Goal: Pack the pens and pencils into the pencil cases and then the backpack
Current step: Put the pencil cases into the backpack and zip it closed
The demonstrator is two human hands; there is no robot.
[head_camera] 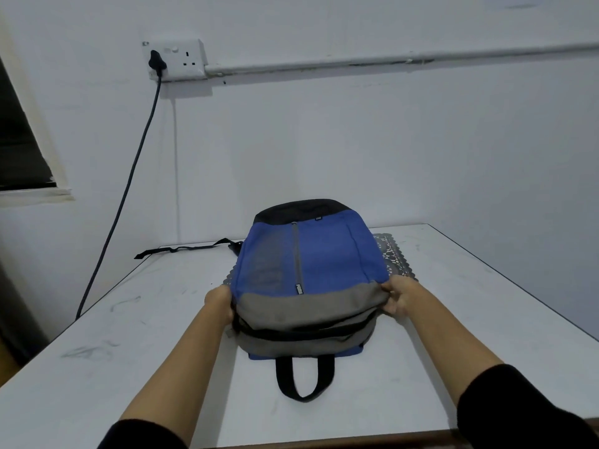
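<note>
Two hands gripped the backpack at its grey band. Left hand curled round the left side, fingertips hidden by fabric; right hand pinched the right side. Backpack lay flat mid-table, carry loop toward the near edge, black end toward the far edge. Patterned mat showed beneath it. One strap trailed toward the far left corner. Dark cable hung from the wall socket.

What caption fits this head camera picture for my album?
The left hand and right hand grip the sides of a blue, grey and black fabric backpack on a white table.
</note>
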